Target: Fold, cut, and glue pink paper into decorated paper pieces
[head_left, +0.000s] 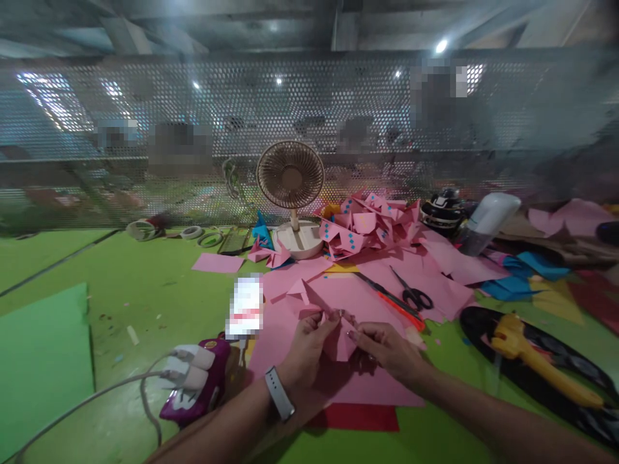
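Note:
Between my two hands is a folded pink paper piece [340, 345], held above a large pink sheet [275, 348]. My left hand [312, 338] pinches its left side, thumb toward the centre. On the right side, my right hand [382, 348] grips the paper between thumb and fingers. Just beyond my left hand, another folded pink shape [302, 293] rises from the sheet; I cannot tell whether it joins the held piece. Black scissors [411, 293] and an orange-and-black cutter [394, 303] lie beyond my right hand. A red sheet [358, 417] shows under the pink one.
A small fan [291, 177] stands at the back, beside a heap of folded pink pieces [367, 225]. A lit phone [245, 306] and a purple power strip [198, 380] lie left. On the right is a yellow-handled tool [546, 361] on a black tray. A mesh partition [193, 96] rises behind.

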`<act>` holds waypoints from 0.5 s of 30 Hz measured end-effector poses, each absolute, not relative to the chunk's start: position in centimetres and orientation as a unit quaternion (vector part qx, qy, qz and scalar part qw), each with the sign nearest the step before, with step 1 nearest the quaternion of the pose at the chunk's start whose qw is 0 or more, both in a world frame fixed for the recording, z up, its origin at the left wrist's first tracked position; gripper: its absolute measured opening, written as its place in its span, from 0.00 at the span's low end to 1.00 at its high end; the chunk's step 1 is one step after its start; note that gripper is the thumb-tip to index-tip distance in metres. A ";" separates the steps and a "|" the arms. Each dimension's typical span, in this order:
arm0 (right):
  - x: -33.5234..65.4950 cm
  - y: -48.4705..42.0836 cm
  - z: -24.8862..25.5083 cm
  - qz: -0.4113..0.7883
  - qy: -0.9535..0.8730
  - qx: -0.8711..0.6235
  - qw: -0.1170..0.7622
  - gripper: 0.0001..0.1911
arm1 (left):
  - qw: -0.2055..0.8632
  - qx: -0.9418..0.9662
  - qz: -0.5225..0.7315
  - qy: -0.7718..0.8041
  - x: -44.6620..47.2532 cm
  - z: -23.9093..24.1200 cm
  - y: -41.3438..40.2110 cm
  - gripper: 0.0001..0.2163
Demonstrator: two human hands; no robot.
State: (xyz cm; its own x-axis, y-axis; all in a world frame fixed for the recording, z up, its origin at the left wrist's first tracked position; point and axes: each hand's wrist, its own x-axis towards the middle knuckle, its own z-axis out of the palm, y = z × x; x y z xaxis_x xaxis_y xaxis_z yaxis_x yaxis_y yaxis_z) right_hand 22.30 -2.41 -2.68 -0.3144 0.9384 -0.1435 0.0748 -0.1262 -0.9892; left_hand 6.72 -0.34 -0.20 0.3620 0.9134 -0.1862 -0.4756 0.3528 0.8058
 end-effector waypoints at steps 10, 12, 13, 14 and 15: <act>22.7 -2.7 -2.5 0.578 -0.529 -0.489 0.385 0.26 | 0.777 0.294 0.469 0.301 6.8 -0.2 0.4 0.14; 23.3 -2.7 -2.9 0.549 -0.520 -0.520 0.397 0.27 | 0.739 0.286 0.513 0.330 6.6 -0.3 0.6 0.10; 23.5 -2.7 -3.1 0.524 -0.508 -0.548 0.409 0.27 | 0.727 0.288 0.521 0.343 6.5 -0.4 0.7 0.10; 23.8 -2.7 -3.4 0.496 -0.493 -0.578 0.422 0.27 | 0.722 0.292 0.518 0.353 6.4 -0.5 0.8 0.10; 23.9 -2.6 -3.5 0.472 -0.480 -0.601 0.432 0.26 | 0.722 0.297 0.508 0.363 6.3 -0.7 0.8 0.11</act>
State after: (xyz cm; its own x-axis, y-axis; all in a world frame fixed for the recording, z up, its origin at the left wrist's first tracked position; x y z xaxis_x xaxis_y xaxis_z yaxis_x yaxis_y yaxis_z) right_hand 23.92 -2.63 -3.53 0.0954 0.9838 -0.1520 0.1685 -0.1664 -0.9715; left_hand 6.28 0.79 -0.66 0.2192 0.9499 -0.2227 -0.5178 0.3067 0.7986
